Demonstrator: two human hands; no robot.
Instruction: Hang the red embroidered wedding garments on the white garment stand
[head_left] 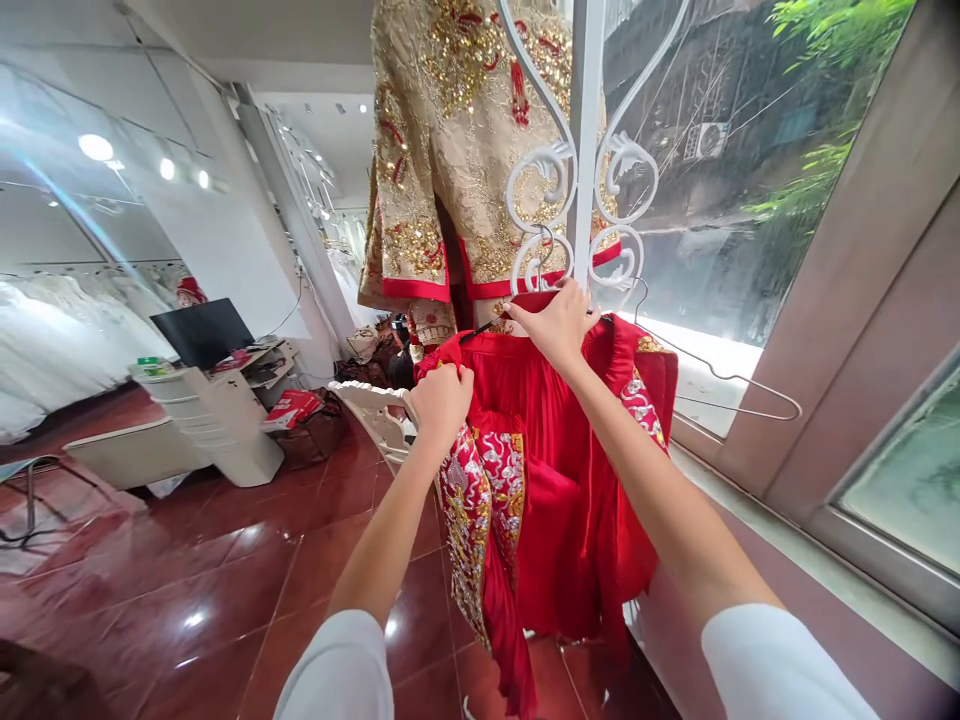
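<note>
A red pleated skirt point(555, 500) with gold and silver embroidered panels hangs from a hanger at a white scrolled metal stand point(585, 160). My left hand point(441, 398) is closed on the skirt's waistband at its left end. Over the top of the waistband, by the hanger hook, my right hand point(556, 322) grips the red fabric with its fingers curled. A gold embroidered jacket point(457, 150) with red trim hangs higher on the same stand, just behind the skirt.
An empty wire hanger point(720, 385) hangs to the right by the window sill point(787, 545). A white chair back point(379, 415) stands behind the skirt. At the left are a white desk point(217, 420) with a dark monitor point(201, 332), and white gowns along the wall. Glossy red floor tiles.
</note>
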